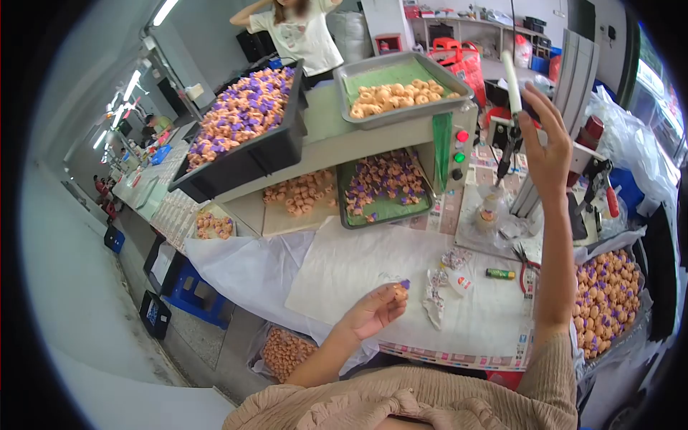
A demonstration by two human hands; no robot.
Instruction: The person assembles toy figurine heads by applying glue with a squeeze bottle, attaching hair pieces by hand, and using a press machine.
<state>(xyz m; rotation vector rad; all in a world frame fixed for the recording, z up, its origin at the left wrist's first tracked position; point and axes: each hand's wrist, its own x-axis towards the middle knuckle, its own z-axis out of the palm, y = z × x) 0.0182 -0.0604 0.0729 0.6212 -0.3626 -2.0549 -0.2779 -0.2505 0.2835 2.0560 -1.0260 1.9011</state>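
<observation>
My left hand point(378, 312) is closed over the front of the worktable, its fingers pinching a small peach-and-purple plastic figure piece point(403, 285). My right hand point(550, 140) is raised with fingers stretched out beside the white handle point(511, 80) of a lever press; whether it touches the handle I cannot tell. Below the lever, a small peach piece point(488, 215) sits in the press's fixture. A white sheet point(344, 269) covers the tabletop under my left hand. On it lie crumpled wrapping point(434, 297), a green battery-like cylinder point(500, 274) and red-handled pliers point(526, 269).
A black crate point(247, 168) of peach-and-purple pieces and a metal tray point(412, 118) of peach pieces stand on the shelf. Beneath is a dark tray point(390, 222). Filled bags point(605, 308) flank the table, one at right, another point(285, 352) low left. A person point(304, 39) stands behind.
</observation>
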